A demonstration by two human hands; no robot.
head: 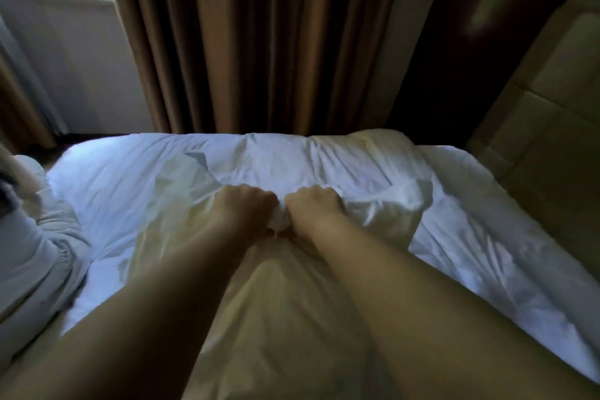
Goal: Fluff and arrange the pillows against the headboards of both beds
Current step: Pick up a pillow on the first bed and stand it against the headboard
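Our left hand [246, 208] and right hand [313, 204] sit almost knuckle to knuckle. Each has its fingers curled tight round the same bunched fold of white cloth at the far edge of the pillow [285, 302]. The pillow runs from that fold back under our forearms toward us, its case creased and slack.

We judge it light and very soft. The filling will likely slump away from wherever we squeeze, and the loose case can slide over it, so a pinch of cloth alone gives poor control. For fluffing we would rather take it by the two short ends or opposite corners, hands well apart.

Beyond and to both sides of the hands lies the rumpled white duvet [130, 178]. The padded headboard [552, 101] stands well off to the right of the right hand, and brown curtains [259, 42] hang beyond the bed.
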